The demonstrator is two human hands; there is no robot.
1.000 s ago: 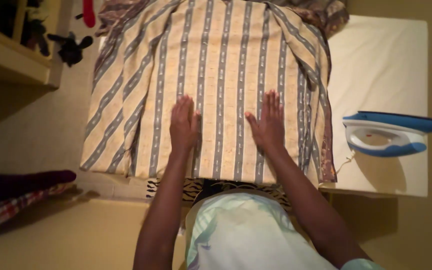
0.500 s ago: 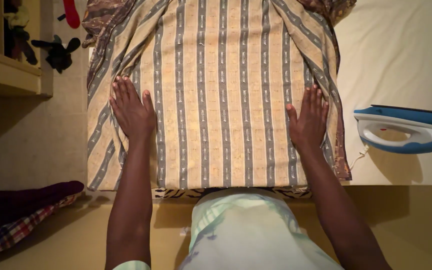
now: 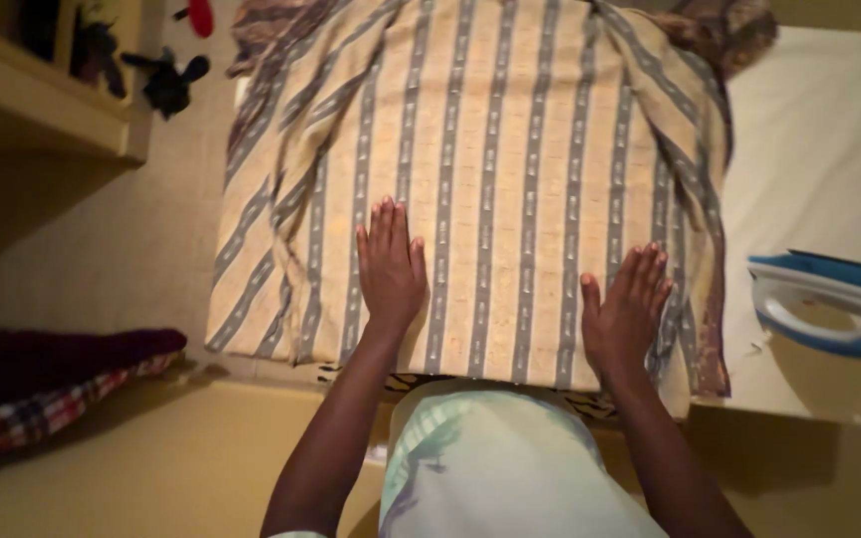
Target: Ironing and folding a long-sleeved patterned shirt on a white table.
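Warm yellowish light fills our small room, and we stand at a white ironing surface (image 3: 819,130) that runs off to our right. Our left hand (image 3: 389,269) lies flat and open on the striped cloth (image 3: 510,149), palm down, fingers together and pointing away from us; it grips nothing, only presses. Our right hand (image 3: 626,317) is the same, open and flat on the cloth, fingers a little spread, holding nothing. Both hands sit near the close hem of the cloth, the left a touch farther up than the right, and well apart from each other with several stripes between them.

From our hands the cloth stretches mostly forward, away from our body. Its stripes run lengthwise in that same direction, so its long axis lies along our reach rather than across it. At the left side the cloth hangs over the edge and the stripes slant there; at the right a darker folded edge lies just beside our right hand.

Farther out, a blue and white iron (image 3: 834,309) rests on the white surface to the right, nearer our right hand, apart from the cloth. To the left we see a wooden shelf (image 3: 42,110) and, lower, a dark bundle with plaid fabric (image 3: 42,389). Our pale green garment (image 3: 490,468) fills the bottom.
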